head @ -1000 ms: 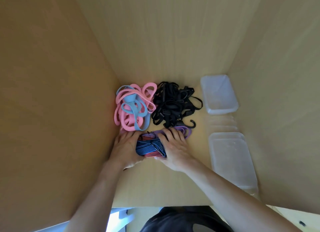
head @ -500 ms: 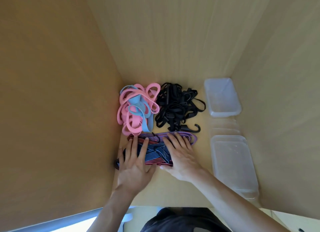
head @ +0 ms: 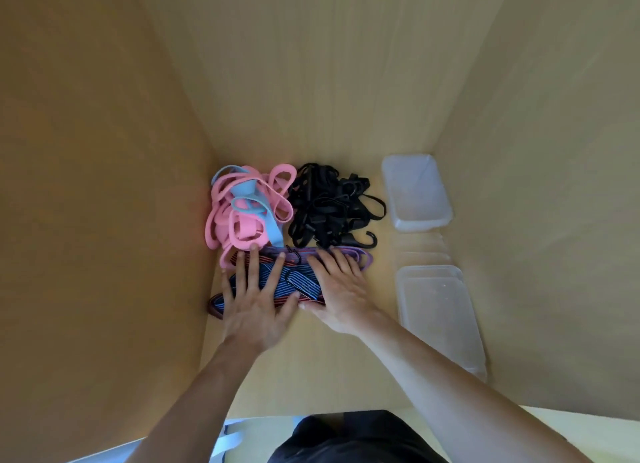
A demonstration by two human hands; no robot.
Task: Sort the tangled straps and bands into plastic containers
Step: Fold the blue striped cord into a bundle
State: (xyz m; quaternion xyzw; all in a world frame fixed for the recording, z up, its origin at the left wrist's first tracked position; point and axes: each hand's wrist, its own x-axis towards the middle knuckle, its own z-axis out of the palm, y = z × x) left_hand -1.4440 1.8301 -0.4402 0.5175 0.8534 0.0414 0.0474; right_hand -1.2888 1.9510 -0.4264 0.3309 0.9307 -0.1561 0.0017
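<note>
The left hand (head: 256, 306) is lying flat, fingers spread and straight, pressing down on the striped cords (head: 298, 281). The right hand (head: 343, 289) is resting just beside it, fingers straight and close together over the far right part of the same bundle, thumb running along its near edge. Neither hand is gripping anything. The bundle is sitting under and between both palms, and a purple cord (head: 364, 257) is poking out just past the right fingertips. Beyond the left fingertips the pink and blue bands (head: 242, 225) are lying in a heap; beyond the right fingertips the black straps (head: 325, 206) are piled, one hook curling out near the purple cord.

To the right of the right hand a clear tub (head: 440, 310) is waiting, with a smaller tub (head: 415, 192) farther off past it.

The cords are looking light, soft and stretchy, likely springing apart once lifted, and their small hooks are probably snagging neighbours. Scooping the bundle from both ends, fingers curled underneath, seems the safest hold.
</note>
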